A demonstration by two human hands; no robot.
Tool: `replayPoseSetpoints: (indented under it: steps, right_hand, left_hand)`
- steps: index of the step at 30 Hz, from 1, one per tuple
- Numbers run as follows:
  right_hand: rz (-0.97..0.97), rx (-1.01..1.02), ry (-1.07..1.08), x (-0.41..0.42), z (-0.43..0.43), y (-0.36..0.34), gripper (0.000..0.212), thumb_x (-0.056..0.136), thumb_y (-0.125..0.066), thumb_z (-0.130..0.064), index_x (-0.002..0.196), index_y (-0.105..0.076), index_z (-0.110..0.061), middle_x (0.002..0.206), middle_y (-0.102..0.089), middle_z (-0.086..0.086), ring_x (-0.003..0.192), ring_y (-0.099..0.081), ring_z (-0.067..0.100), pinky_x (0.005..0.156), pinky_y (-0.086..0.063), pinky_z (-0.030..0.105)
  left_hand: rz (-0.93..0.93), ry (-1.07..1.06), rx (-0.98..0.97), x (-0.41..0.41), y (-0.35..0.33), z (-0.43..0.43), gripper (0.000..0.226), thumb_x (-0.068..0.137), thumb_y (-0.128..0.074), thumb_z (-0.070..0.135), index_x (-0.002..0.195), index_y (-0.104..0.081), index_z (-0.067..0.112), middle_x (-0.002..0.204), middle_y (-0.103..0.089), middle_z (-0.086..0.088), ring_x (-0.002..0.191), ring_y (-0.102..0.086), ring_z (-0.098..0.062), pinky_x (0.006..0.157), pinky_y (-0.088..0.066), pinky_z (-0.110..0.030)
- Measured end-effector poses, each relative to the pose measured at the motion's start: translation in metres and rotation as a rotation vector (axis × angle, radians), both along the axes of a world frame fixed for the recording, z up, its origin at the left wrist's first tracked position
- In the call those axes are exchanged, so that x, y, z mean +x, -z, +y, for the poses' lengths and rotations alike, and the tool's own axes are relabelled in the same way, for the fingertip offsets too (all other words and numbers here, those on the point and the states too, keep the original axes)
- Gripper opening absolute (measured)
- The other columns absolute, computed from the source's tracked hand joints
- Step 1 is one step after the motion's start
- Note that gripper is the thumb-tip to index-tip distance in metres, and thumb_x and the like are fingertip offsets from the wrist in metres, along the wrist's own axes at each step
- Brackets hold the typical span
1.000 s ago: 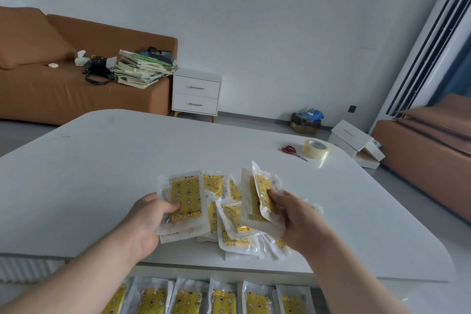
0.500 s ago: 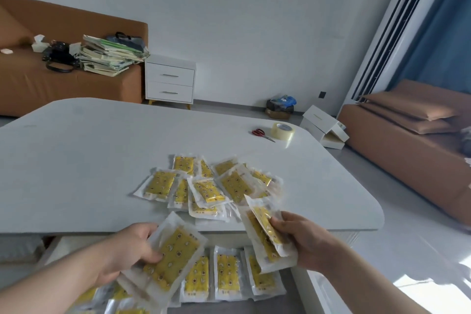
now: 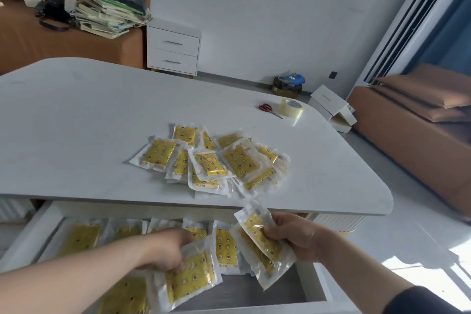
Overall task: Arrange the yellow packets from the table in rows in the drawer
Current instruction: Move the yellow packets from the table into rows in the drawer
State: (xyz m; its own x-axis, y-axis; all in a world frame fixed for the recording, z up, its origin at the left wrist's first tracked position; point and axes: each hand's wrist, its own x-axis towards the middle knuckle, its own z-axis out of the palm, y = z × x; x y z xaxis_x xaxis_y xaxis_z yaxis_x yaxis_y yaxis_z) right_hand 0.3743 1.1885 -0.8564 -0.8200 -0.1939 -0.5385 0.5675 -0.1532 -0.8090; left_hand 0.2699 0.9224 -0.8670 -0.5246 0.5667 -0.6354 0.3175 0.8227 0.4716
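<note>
**Yellow packets held over an open drawer**

A person's left hand pinches a single packet by its top edge, low over the near part of the drawer. The right hand, well apart from it, is curled round what look like two overlapping packets above the drawer's right side. Each packet is a clear, glossy pouch with a white sealed border round a yellow insert dotted with small dark-and-white figures.

A loose pile of the same packets lies overlapping on the white tabletop, set back a little from its near edge. In the drawer, pulled out below that edge, a row of packets stands side by side along the far wall, with more at the near left. Bare grey drawer floor shows at the near right, just inside the white rim. Red-handled scissors and a roll of tape sit at the tabletop's far right corner.
</note>
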Motion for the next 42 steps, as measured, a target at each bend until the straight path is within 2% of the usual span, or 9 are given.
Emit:
replayPoseSetpoints:
  steps: [2, 5, 7, 19, 24, 31, 34, 38, 42]
  right_hand:
    - [-0.018, 0.017, -0.032, -0.002, 0.000, 0.010, 0.028, 0.081, -0.068, -0.010, 0.107, -0.063, -0.002, 0.099, -0.068, 0.015, 0.087, -0.069, 0.026, 0.084, -0.058, 0.040]
    - [-0.056, 0.106, -0.066, -0.005, -0.001, 0.022, 0.024, 0.082, -0.066, -0.006, 0.106, -0.065, -0.001, 0.097, -0.071, 0.013, 0.084, -0.071, 0.024, 0.079, -0.059, 0.037]
    - [-0.075, 0.120, -0.099, -0.006, -0.001, 0.027, 0.028, 0.082, -0.067, -0.005, 0.109, -0.065, -0.001, 0.099, -0.072, 0.013, 0.085, -0.072, 0.023, 0.079, -0.059, 0.036]
    - [-0.164, 0.254, -0.158, -0.011, -0.002, 0.036, 0.048, 0.078, -0.073, -0.011, 0.122, -0.061, 0.002, 0.113, -0.067, 0.019, 0.094, -0.070, 0.027, 0.091, -0.055, 0.042]
    - [-0.174, 0.329, -0.163, -0.010, 0.001, 0.037, 0.060, 0.070, -0.080, -0.018, 0.122, -0.061, 0.004, 0.120, -0.065, 0.023, 0.104, -0.064, 0.034, 0.093, -0.053, 0.043]
    - [-0.187, 0.421, -0.176, -0.011, -0.001, 0.036, 0.030, 0.080, -0.071, -0.006, 0.110, -0.067, -0.003, 0.107, -0.072, 0.014, 0.090, -0.071, 0.023, 0.088, -0.057, 0.036]
    - [-0.179, 0.554, -0.199, -0.014, -0.008, 0.038, 0.039, 0.075, -0.076, -0.011, 0.112, -0.067, -0.001, 0.112, -0.071, 0.017, 0.098, -0.069, 0.029, 0.093, -0.055, 0.040]
    - [-0.110, 0.897, -0.396, -0.020, -0.022, 0.038, 0.025, 0.072, -0.076, -0.021, 0.097, -0.069, -0.021, 0.107, -0.073, 0.006, 0.103, -0.068, 0.027, 0.096, -0.054, 0.041]
    - [-0.070, 1.065, -0.617, -0.023, -0.038, 0.035, 0.033, 0.080, -0.075, -0.025, 0.111, -0.067, -0.021, 0.112, -0.070, -0.002, 0.105, -0.064, 0.020, 0.098, -0.050, 0.036]
  left_hand:
    - [-0.006, 0.024, -0.022, 0.002, 0.010, 0.002, 0.066, 0.088, -0.061, 0.004, 0.147, -0.036, 0.022, 0.137, -0.050, -0.002, 0.116, -0.055, -0.018, 0.090, -0.051, -0.025]
    - [-0.033, 0.041, -0.045, 0.007, 0.027, 0.005, 0.070, 0.088, -0.058, 0.000, 0.149, -0.032, 0.023, 0.130, -0.051, -0.001, 0.097, -0.061, -0.013, 0.058, -0.050, -0.016]
    - [-0.042, 0.052, -0.055, 0.010, 0.037, 0.006, 0.070, 0.088, -0.056, -0.002, 0.148, -0.032, 0.024, 0.126, -0.052, -0.001, 0.089, -0.061, -0.012, 0.050, -0.045, -0.014]
    - [0.104, 0.138, -0.003, 0.016, 0.065, -0.001, 0.063, 0.084, -0.057, 0.001, 0.139, -0.046, 0.032, 0.132, -0.055, 0.003, 0.114, -0.058, -0.019, 0.093, -0.052, -0.030]
    - [0.101, 0.122, 0.066, 0.011, 0.067, 0.000, 0.046, 0.087, -0.059, 0.005, 0.125, -0.055, 0.030, 0.119, -0.061, 0.005, 0.107, -0.060, -0.017, 0.092, -0.052, -0.031]
    - [0.207, 0.166, 0.072, 0.005, 0.064, 0.005, 0.047, 0.088, -0.053, -0.006, 0.124, -0.063, 0.024, 0.127, -0.061, 0.001, 0.112, -0.059, -0.019, 0.093, -0.050, -0.027]
    - [0.247, 0.196, 0.064, 0.005, 0.068, 0.003, 0.043, 0.087, -0.055, -0.004, 0.118, -0.063, 0.024, 0.118, -0.063, 0.001, 0.103, -0.060, -0.019, 0.085, -0.052, -0.029]
    - [0.281, 0.209, 0.079, 0.000, 0.076, -0.001, 0.032, 0.088, -0.061, 0.006, 0.113, -0.061, 0.027, 0.108, -0.061, 0.005, 0.095, -0.060, -0.015, 0.080, -0.052, -0.028]
    - [0.301, 0.234, 0.076, 0.002, 0.080, -0.004, 0.032, 0.089, -0.062, 0.009, 0.117, -0.061, 0.024, 0.114, -0.063, 0.003, 0.100, -0.061, -0.017, 0.085, -0.053, -0.030]
